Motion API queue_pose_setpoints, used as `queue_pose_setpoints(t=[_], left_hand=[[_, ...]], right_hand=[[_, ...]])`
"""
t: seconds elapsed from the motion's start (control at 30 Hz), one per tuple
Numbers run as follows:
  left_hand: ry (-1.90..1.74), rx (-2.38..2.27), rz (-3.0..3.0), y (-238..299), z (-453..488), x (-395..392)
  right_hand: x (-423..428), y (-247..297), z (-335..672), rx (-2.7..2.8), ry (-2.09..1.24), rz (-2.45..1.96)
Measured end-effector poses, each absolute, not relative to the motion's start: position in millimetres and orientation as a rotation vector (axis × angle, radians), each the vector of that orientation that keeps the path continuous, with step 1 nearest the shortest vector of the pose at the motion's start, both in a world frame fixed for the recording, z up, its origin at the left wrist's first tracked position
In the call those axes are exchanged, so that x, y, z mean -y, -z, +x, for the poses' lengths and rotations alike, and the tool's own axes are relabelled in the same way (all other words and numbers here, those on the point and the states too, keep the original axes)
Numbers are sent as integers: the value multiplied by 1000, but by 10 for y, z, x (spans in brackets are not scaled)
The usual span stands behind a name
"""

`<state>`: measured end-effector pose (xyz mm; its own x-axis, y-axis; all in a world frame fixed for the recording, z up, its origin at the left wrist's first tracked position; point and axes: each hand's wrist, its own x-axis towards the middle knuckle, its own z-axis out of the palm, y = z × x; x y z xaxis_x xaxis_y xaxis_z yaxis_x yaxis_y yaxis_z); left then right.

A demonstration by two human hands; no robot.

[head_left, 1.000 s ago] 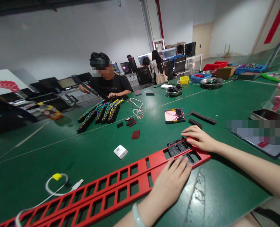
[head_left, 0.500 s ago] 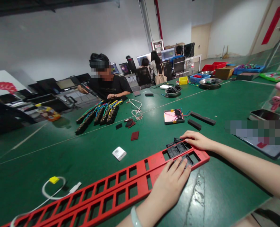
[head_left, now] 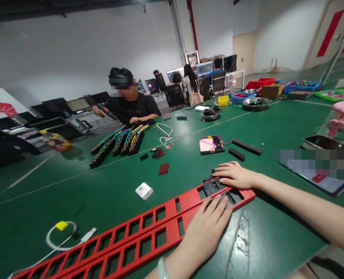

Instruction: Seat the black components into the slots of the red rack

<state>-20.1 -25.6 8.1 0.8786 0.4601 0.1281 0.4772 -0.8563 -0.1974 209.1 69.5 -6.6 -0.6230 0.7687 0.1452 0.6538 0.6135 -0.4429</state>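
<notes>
Two long red slotted frames (head_left: 186, 199) lie side by side, running from the lower left to the middle right. My left hand (head_left: 208, 223) rests flat on the near frame, its fingers stretched over a black plastic part (head_left: 229, 197) set in that frame's slots. Across the right end of the far frame lies my right hand (head_left: 237, 176), fingers extended and slightly apart. Its fingertips touch or cover black plastic pieces (head_left: 212, 188) in the far frame. A small black piece (head_left: 209, 178) shows just behind the frame, partly hidden by the fingers.
Beyond my hands are a pink-faced box with wires (head_left: 208, 146) and dark bars (head_left: 246, 146). A white adapter (head_left: 144, 191), brown squares (head_left: 164, 168) and a white cable (head_left: 48, 238) lie leftward. A co-worker (head_left: 131, 102) sits across, near wired black strips (head_left: 119, 143). Phones (head_left: 314, 174) lie at right.
My right hand has shifted leftward from the frame's far-right corner onto the black pieces, its fingers stretching out. My left hand stays on the near frame. The view has moved slightly.
</notes>
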Motion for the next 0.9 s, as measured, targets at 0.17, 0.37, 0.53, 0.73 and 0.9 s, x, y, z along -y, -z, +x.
queue_pose_setpoints(t=[0.17,0.37,0.53,0.73,0.9], left_hand=[[126,702,-2809,-88,-204,255],[132,695,-2802,-91,-203,243],[149,671,-2798,-90,-204,235],[141,687,-2804,-101,-206,247],[124,695,-2803,-118,-200,258]], right_hand=[[-697,131,2087,2396,-472,-1182],[-646,92,2093,2452,-449,-1165],[-657,86,2086,2421,-443,-1158],[-632,176,2101,2165,-316,-1167],[-507,200,2152,2127,-318,-1049]])
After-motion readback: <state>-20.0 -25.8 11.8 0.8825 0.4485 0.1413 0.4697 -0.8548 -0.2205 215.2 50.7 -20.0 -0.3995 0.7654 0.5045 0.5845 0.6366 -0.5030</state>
